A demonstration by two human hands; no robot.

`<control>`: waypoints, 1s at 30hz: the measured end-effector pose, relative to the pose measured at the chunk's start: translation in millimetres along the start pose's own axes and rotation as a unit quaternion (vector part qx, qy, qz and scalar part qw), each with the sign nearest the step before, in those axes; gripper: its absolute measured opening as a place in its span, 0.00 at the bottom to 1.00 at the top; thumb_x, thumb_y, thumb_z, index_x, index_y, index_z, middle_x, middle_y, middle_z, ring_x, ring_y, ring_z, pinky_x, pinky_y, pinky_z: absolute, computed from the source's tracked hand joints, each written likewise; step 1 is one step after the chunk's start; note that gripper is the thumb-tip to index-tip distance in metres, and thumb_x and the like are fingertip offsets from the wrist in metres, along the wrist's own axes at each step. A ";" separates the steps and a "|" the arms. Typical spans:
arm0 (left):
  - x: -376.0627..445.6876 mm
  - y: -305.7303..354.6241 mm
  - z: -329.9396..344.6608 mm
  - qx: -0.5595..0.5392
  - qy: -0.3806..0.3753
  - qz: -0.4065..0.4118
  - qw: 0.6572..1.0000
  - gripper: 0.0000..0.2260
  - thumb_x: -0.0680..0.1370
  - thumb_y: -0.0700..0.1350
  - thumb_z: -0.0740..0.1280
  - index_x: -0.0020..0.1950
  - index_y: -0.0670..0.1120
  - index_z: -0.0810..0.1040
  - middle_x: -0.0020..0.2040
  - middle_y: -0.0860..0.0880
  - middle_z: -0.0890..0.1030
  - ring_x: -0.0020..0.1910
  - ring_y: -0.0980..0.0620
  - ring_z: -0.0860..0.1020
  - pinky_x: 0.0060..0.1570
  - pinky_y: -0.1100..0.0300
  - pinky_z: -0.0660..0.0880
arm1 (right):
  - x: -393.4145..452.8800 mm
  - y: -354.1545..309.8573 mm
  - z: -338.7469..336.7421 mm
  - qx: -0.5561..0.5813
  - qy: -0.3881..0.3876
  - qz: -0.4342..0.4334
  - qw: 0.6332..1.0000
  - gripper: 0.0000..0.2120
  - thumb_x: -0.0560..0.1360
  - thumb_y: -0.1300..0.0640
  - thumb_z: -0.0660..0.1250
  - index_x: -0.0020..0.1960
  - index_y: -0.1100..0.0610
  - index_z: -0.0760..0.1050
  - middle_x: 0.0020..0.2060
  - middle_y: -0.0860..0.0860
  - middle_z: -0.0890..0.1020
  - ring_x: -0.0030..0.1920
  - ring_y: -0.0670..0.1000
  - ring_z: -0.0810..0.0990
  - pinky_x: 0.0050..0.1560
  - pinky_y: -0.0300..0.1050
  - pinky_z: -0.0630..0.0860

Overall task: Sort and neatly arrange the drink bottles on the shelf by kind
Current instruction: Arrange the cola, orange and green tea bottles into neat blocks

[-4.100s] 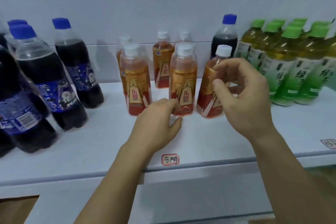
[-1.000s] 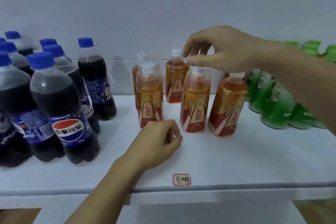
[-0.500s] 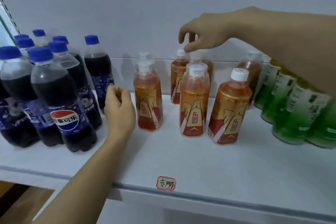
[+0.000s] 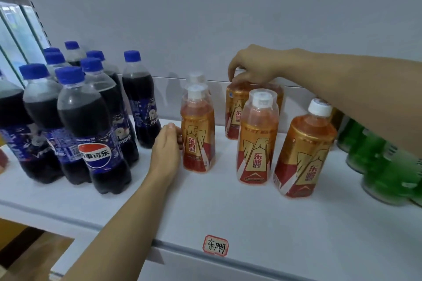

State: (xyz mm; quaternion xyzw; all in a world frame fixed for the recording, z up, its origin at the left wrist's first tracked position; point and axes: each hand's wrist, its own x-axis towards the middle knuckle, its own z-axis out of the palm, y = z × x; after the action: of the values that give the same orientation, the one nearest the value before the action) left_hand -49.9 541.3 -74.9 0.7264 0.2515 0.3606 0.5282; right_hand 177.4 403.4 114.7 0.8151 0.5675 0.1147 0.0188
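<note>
Hands on the orange bottles

Bottles stand in three groups along the white shelf, seen from our one head camera. Our left hand lies low on the shelf, its fingertips touching the left side of the front-left orange bottle; the fingers look fairly straight and do not wrap round it. Our right hand reaches in from the right to the back row, its fingers curled down over the cap and shoulder of the rear orange bottle, gripping it from above. Two more orange bottles stand in front: the middle one and the right one, near each other but apart. Another orange bottle hides behind the front-left one, only its cap showing. Cola bottles with blue caps crowd the left end, touching one another. Green bottles sit at the right end, partly behind our right forearm. A small handwritten label is stuck on the shelf's front edge.
</note>
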 end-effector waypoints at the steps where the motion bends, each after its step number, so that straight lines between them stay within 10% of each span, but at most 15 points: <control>1: 0.0 -0.2 0.0 0.011 -0.004 0.007 1.000 0.24 0.81 0.61 0.48 0.46 0.45 0.75 0.43 0.46 0.80 0.42 0.52 0.77 0.45 0.53 0.74 | 2.7 0.2 1.4 0.004 0.008 -0.003 1.000 0.03 0.77 0.42 0.70 0.47 0.39 0.77 0.40 0.38 0.74 0.47 0.51 0.76 0.47 0.48 0.71; 15: -1.3 1.9 0.0 0.031 -0.048 0.027 0.998 0.27 0.83 0.61 0.47 0.53 0.46 0.80 0.50 0.46 0.84 0.54 0.47 0.80 0.61 0.44 0.76 | -11.1 7.6 -19.8 0.010 -0.027 0.036 0.999 0.23 0.76 0.35 0.67 0.66 0.47 0.73 0.50 0.45 0.74 0.51 0.51 0.74 0.52 0.48 0.70; 30: -0.4 -2.2 -1.1 0.032 -0.050 0.020 0.998 0.25 0.83 0.60 0.47 0.53 0.48 0.80 0.50 0.49 0.84 0.54 0.51 0.80 0.57 0.52 0.75 | -49.2 20.9 -11.5 -0.009 -0.008 0.088 0.996 0.24 0.66 0.39 0.80 0.57 0.48 0.79 0.52 0.48 0.78 0.51 0.52 0.75 0.51 0.50 0.75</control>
State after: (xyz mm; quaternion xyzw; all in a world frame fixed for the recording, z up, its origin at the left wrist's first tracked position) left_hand -51.0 542.3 -76.9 0.7647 0.2219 0.3263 0.5095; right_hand 178.0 349.0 121.0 0.8627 0.4921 0.1147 0.0200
